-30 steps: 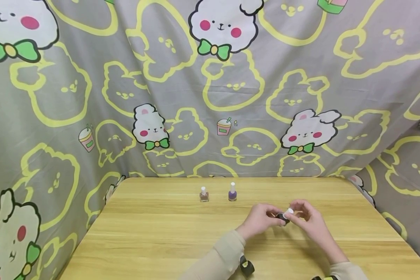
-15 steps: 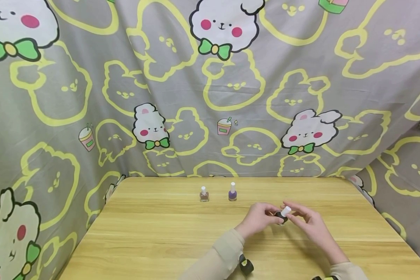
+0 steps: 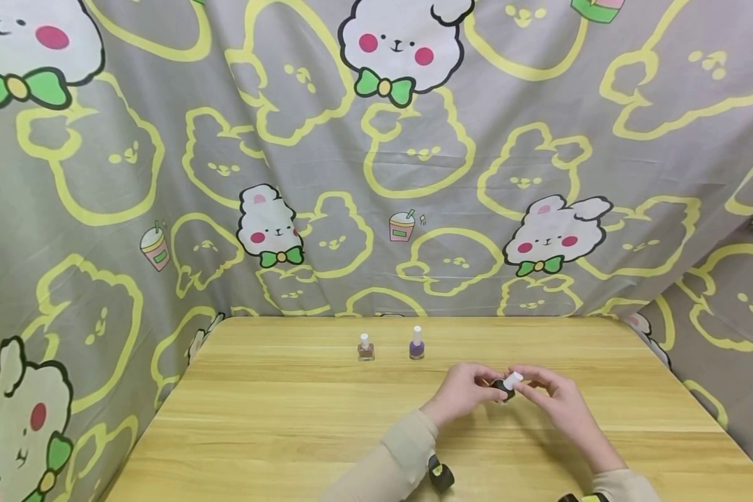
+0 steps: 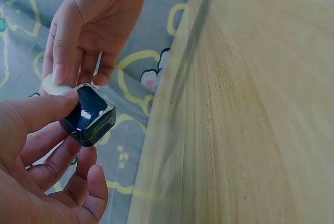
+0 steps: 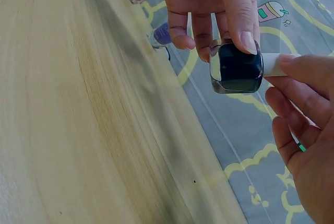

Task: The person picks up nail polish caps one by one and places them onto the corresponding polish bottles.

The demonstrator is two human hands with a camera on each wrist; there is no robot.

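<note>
Between my two hands is a dark nail polish bottle (image 5: 239, 68) of square clear glass with a white cap (image 5: 272, 64). My left hand (image 3: 466, 392) pinches the glass body between thumb and fingers. The thumb and fingers of my right hand (image 3: 553, 397) pinch the cap, which sits on the bottle's neck. The bottle is held tilted above the table, its cap pointing up and to the right in the head view. In the left wrist view the right hand (image 4: 88, 36) partly covers the cap.
A brown nail polish bottle (image 3: 366, 350) and a purple nail polish bottle (image 3: 417, 347) stand upright near the far edge of the wooden table (image 3: 276, 418). A patterned grey curtain (image 3: 339, 167) hangs behind the table and along its sides.
The right hand's fingers have shifted on the cap, showing more of it than a second ago. The bottle has tipped slightly more upright; the left hand has hardly moved.
</note>
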